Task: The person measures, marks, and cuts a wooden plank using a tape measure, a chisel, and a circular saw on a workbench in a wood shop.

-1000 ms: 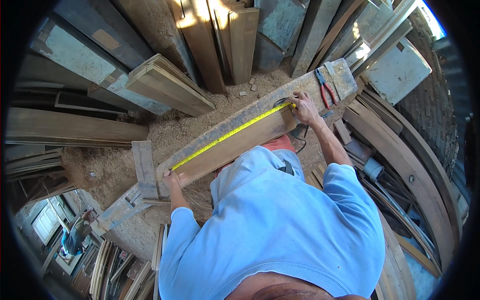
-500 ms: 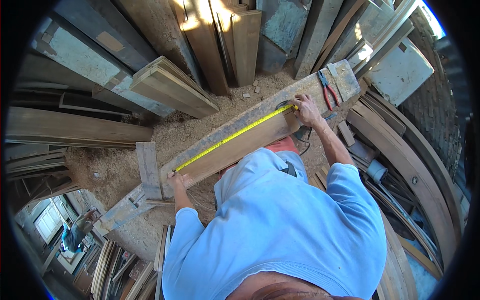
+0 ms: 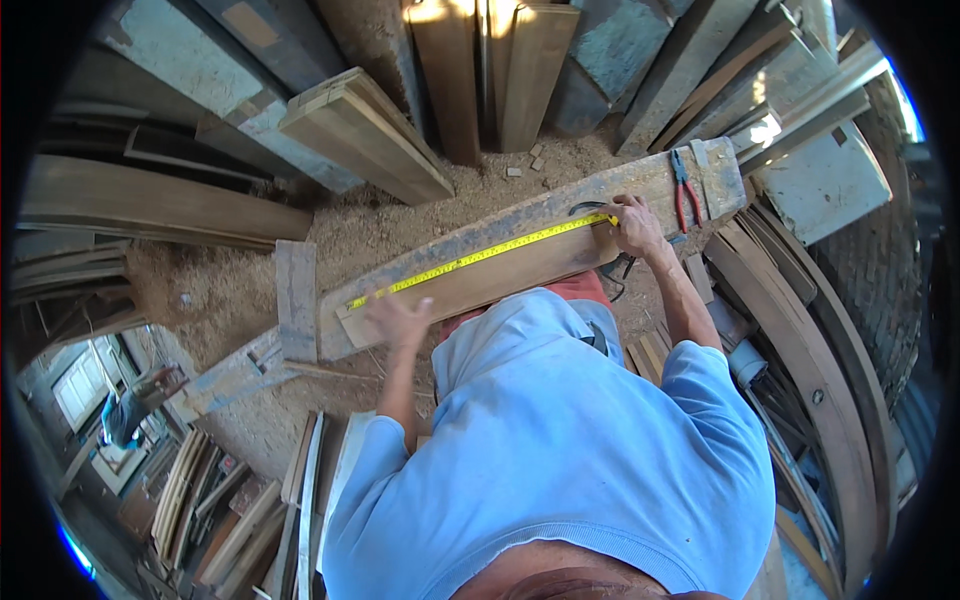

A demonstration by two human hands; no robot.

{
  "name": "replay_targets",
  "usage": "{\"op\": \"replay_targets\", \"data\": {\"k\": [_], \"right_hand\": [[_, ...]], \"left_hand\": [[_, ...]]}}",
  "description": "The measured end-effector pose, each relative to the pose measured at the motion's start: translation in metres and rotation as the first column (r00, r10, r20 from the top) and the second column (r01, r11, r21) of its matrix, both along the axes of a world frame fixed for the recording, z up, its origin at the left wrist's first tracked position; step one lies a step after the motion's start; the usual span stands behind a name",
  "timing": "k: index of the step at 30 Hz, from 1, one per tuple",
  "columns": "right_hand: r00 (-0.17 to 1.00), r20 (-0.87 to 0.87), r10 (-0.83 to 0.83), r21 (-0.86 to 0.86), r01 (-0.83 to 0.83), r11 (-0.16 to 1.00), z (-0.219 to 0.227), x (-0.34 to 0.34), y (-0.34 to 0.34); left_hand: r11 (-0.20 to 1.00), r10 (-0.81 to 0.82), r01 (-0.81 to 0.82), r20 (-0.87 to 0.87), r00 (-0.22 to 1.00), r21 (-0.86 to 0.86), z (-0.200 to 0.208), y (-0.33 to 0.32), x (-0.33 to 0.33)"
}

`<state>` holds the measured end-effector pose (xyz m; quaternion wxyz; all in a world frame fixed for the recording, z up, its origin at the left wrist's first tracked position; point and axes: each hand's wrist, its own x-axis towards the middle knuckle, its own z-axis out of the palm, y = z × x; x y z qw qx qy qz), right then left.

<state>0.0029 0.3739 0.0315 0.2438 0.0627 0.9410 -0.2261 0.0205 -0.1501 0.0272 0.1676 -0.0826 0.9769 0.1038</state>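
The yellow tape measure [image 3: 500, 248] stretches lengthwise from eight toward two o'clock; right hand [image 3: 634, 226] clasps its upper end, blurred left hand [image 3: 398, 320] spread, contact unclear.

Light-blue short-sleeved shirt [image 3: 570, 440], ribbed collar [image 3: 600, 533]

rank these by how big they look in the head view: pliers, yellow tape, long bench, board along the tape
1. Long bench
2. Board along the tape, partly covered by a blurred left hand
3. Yellow tape, long but thin
4. Pliers
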Motion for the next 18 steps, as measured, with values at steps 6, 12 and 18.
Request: {"op": "replay_targets", "data": {"k": [6,12,18], "right_hand": [[0.997,0.028,0.067,-0.062,-0.065,0.996,-0.002,-0.011,0.007],[0.995,0.042,0.087,-0.051,-0.085,0.995,0.003,-0.013,0.016],[0.991,0.115,0.076,-0.078,-0.067,0.995,0.004,-0.028,0.018]], "left_hand": [[0.985,-0.129,0.081,0.339,0.932,0.151,0.028,0.119,0.026],[0.988,-0.103,0.072,0.24,0.965,0.136,0.015,0.126,0.032],[0.983,-0.143,0.116,0.194,0.971,0.145,0.0,0.124,0.041]]}}
